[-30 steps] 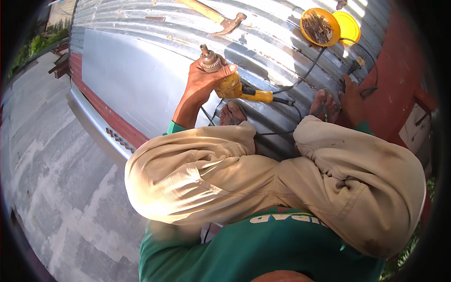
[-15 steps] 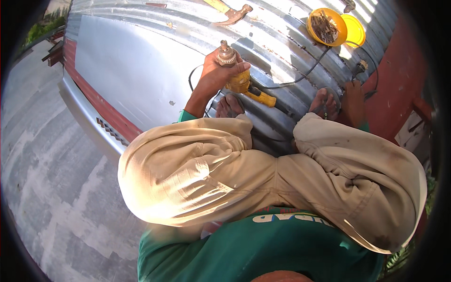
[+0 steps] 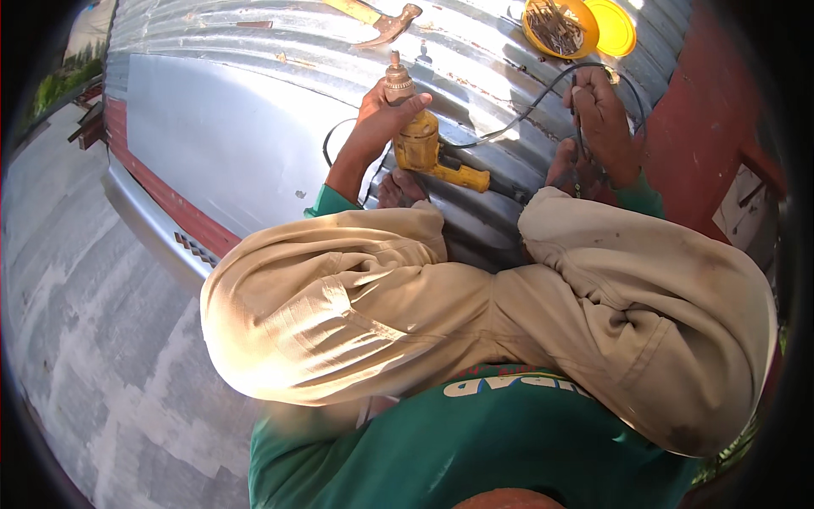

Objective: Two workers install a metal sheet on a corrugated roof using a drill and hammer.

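Observation:
My left hand (image 3: 381, 119) grips a yellow drill (image 3: 415, 148) just below its metal chuck (image 3: 398, 81), which points upward, while the handle extends rightward over corrugated metal sheeting. My right hand (image 3: 606, 123) is closed on a slim dark item beside a black cord (image 3: 543, 92); I cannot make out what it is. Above them lie a claw hammer (image 3: 386, 25) with a yellow handle and an orange-yellow container (image 3: 534, 38) of nails beside its yellow lid (image 3: 617, 30). My sandalled feet show between the hands and my knees.
A flat silver sheet (image 3: 229, 127) lies at the left over corrugated roofing (image 3: 475, 42), bordered by a red strip (image 3: 186, 208) and a curved metal edge (image 3: 144, 212). A grey concrete surface (image 3: 102, 339) spreads at lower left. A red painted surface (image 3: 704, 102) runs along the right.
My right hand has risen up and leftward from beside my foot, bringing a dark item with it. The drill stays in my left hand, and the whole view has shifted slightly.

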`<state>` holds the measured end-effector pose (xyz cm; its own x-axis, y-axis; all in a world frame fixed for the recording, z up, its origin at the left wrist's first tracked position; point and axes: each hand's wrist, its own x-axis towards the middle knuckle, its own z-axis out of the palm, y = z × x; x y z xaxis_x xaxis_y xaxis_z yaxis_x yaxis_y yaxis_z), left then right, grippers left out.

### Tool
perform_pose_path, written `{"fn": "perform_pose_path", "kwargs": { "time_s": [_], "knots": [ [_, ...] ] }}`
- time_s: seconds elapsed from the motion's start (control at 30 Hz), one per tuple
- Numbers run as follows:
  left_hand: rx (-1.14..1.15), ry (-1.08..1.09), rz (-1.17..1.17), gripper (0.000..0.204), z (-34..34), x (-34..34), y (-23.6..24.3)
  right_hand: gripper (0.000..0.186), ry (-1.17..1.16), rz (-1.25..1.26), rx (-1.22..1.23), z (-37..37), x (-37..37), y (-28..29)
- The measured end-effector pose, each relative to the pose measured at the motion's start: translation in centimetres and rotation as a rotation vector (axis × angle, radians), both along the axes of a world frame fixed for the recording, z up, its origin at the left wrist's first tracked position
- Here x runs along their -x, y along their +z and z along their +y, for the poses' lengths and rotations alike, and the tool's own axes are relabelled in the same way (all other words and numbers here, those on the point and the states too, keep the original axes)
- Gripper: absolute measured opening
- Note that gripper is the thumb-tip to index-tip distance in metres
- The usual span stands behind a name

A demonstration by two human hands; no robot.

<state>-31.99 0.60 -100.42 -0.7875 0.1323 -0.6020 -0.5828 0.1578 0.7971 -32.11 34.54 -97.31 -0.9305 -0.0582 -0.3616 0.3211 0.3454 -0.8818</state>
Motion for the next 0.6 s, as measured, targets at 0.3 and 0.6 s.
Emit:
{"fn": "perform_pose_path", "kwargs": {
  "time_s": [0.3, 0.6],
  "knots": [
    [-0.270, -0.008, -0.042, 0.029, -0.8, 0.3, -2.8, 0.027, 0.446, -0.290, 0.327, -2.2, 1.7, -0.2],
    [-0.234, -0.048, -0.132, 0.025, -0.7, -0.2, 1.1, 0.028, 0.475, 0.364, -0.156, -4.5, 3.5, 2.0]
  ]
}}
